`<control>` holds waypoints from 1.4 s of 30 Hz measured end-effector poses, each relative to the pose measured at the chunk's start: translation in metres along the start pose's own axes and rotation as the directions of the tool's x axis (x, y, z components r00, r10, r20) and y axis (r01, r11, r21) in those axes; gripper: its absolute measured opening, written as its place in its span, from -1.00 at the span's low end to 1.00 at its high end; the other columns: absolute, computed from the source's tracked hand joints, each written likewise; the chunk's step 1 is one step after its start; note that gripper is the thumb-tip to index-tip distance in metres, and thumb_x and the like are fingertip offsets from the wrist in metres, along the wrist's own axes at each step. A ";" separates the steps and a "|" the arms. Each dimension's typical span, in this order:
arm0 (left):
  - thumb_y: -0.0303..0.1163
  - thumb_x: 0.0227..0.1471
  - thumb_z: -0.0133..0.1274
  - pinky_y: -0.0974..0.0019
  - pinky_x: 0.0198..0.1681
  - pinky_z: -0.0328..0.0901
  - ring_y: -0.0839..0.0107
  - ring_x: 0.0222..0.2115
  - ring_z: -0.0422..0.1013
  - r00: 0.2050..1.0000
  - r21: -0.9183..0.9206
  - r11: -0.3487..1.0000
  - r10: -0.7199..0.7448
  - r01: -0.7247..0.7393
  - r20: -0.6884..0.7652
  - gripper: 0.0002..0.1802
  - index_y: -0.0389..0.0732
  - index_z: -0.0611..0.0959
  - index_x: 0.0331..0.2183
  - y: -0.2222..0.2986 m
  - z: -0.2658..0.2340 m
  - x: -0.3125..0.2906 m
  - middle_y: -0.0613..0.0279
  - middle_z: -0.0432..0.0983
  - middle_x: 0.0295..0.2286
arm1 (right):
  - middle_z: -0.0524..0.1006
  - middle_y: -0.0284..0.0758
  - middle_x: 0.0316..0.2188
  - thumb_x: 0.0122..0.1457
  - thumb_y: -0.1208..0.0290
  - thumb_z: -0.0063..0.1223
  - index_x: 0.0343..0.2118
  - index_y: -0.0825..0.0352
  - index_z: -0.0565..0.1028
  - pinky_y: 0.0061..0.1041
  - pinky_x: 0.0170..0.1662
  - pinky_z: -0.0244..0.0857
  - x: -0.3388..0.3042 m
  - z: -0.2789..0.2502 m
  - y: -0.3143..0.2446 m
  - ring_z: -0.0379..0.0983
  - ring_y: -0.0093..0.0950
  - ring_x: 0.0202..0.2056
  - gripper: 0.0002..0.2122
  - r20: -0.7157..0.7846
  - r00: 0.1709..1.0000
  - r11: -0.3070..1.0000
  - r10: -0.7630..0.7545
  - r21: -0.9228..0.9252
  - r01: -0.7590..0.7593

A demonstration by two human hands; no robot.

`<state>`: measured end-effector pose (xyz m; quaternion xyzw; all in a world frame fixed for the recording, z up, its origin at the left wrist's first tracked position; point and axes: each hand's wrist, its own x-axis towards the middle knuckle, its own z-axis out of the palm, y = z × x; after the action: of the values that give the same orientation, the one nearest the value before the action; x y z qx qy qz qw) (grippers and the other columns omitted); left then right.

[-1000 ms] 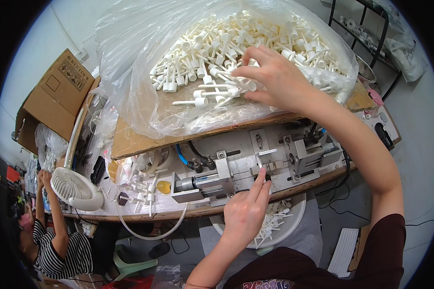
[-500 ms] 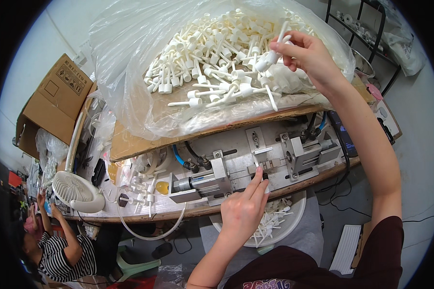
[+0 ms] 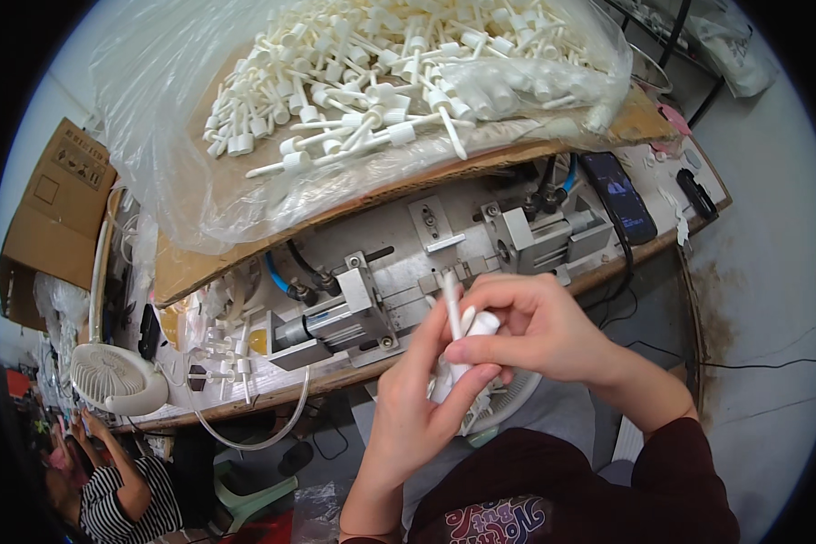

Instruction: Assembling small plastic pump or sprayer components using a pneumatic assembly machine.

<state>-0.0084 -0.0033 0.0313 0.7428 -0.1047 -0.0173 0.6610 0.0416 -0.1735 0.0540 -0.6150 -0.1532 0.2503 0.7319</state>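
My left hand (image 3: 406, 412) and my right hand (image 3: 548, 334) meet in front of the bench, above a white basket (image 3: 517, 399). Pinched in the fingers of the left is a slim white plastic stick (image 3: 451, 306), standing nearly upright. The right hand grips a white cap with a stem (image 3: 486, 323), its fingertips against the left-hand stick. Fingers hide how the pieces meet. Just beyond the hands, a small metal holder (image 3: 462, 270) sits between two pneumatic cylinder units, one at left (image 3: 349, 313) and one at right (image 3: 548, 238).
A heap of white stemmed caps (image 3: 335, 68) lies in clear plastic on a cardboard sheet (image 3: 335, 231). A phone (image 3: 618, 198) is at right. A white fan (image 3: 120, 381), a carton (image 3: 54, 213) and a person in a striped top (image 3: 131, 494) are at left.
My right hand has come down from the heap with white pieces to meet my left. My left hand has drawn back from the metal holder, now pinching a stick. The view has shifted.
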 end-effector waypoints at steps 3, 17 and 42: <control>-0.46 0.10 0.13 0.26 -0.03 0.32 0.22 -0.08 0.48 1.000 0.068 0.997 0.022 -0.021 -0.015 -0.40 -0.33 0.35 0.15 -0.014 -0.001 -0.007 -0.09 0.50 -0.11 | 0.49 -0.23 -0.20 0.11 0.64 0.13 -0.16 0.50 0.53 -0.68 -0.48 0.42 -0.003 -0.005 0.012 0.51 -0.58 -0.40 -0.79 0.002 1.000 0.989 0.012 0.149 -0.012; -0.40 0.21 -0.06 0.61 -0.59 -0.04 0.76 -0.63 0.09 0.953 -0.229 0.960 -0.210 0.159 -0.219 -0.61 -0.35 0.46 0.05 -0.022 -0.006 -0.025 0.53 0.25 -0.61 | 0.49 -0.07 -0.09 -0.17 0.60 0.06 -0.20 0.57 0.54 -0.47 -0.24 0.42 0.008 -0.006 0.069 0.46 -0.32 -0.26 -0.63 0.286 0.638 -0.026 -0.714 -0.923 0.385; -0.33 0.19 -0.04 0.63 -0.59 -0.07 0.76 -0.65 0.06 0.927 -0.105 0.988 -0.140 0.110 -0.347 -0.54 -0.42 0.44 0.04 -0.036 -0.003 -0.030 0.52 0.22 -0.62 | 0.54 -0.20 -0.04 -0.09 0.45 0.07 -0.20 0.43 0.55 -0.60 -0.37 0.36 0.008 0.001 0.058 0.44 -0.54 -0.35 -0.67 0.223 0.795 -0.012 -0.565 -0.965 0.262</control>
<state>-0.0326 0.0093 -0.0075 0.7105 0.0641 0.0698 0.6972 0.0375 -0.1616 -0.0029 -0.8824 -0.3656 -0.2159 0.2026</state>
